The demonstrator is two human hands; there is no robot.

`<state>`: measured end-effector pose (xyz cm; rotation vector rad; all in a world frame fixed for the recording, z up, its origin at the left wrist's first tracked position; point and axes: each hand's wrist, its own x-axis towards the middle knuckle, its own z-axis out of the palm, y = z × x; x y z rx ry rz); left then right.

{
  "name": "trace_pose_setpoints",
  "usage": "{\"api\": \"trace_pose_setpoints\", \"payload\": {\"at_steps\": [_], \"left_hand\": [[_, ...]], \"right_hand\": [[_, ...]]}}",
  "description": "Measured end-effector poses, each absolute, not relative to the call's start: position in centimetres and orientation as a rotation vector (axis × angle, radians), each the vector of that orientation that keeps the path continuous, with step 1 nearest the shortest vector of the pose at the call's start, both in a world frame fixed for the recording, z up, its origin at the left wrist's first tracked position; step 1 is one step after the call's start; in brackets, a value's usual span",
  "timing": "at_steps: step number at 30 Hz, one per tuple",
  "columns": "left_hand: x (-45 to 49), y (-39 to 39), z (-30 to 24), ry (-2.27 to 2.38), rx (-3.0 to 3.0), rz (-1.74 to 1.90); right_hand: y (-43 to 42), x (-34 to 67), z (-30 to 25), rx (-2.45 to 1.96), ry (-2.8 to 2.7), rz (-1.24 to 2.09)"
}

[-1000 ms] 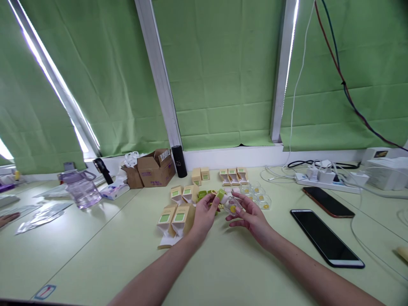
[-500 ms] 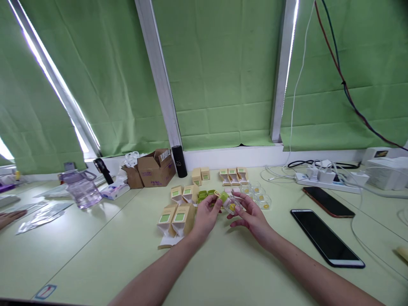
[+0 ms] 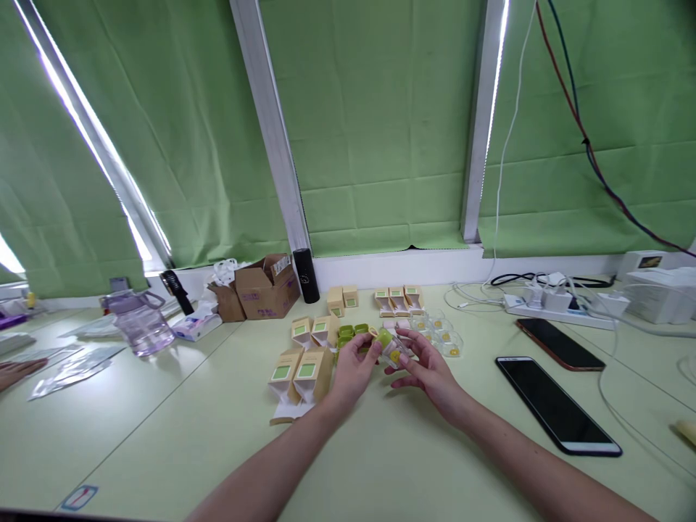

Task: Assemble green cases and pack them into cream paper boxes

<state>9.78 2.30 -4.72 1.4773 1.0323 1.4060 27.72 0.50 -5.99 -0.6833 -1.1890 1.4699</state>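
Note:
My right hand [image 3: 429, 373] grips a small clear bottle [image 3: 396, 351] with a yellow mark, tilted to the left. My left hand [image 3: 352, 370] pinches the green cap [image 3: 383, 338] sitting at the bottle's mouth. Both hands meet above the pale green table [image 3: 380, 449]. Just behind them lie loose green caps [image 3: 352, 333], and several more clear bottles [image 3: 443, 335] stand to the right. Small tan boxes with green labels [image 3: 303, 371] stand left of my left hand.
More tan boxes [image 3: 399, 299] line the back. Brown cartons [image 3: 261, 290] and a black cylinder [image 3: 306, 275] stand by the window sill. Two phones [image 3: 554, 399] lie at right near a power strip [image 3: 549, 304]. A purple jug [image 3: 135, 319] stands at left; another person's hand [image 3: 14, 371] at the far left edge.
The green cap in my left hand has come onto the mouth of the bottle in my right hand; the hands moved closer together.

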Motion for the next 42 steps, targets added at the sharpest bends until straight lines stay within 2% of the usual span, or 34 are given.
{"api": "trace_pose_setpoints", "payload": {"at_steps": [6,16,42], "left_hand": [[9.9,2.1,-4.9,0.986,1.497,1.370],[9.7,1.8,-4.9,0.922,1.500,1.349],[9.5,1.4,-5.1,0.848,1.588,1.306]], "right_hand": [[0.8,27.8,-6.4,-0.690,-1.254,1.445],[1.5,27.7,-7.8,-0.739,-1.433,1.149],[1.0,27.7,-7.0,-0.680,-1.449,1.133]]}}
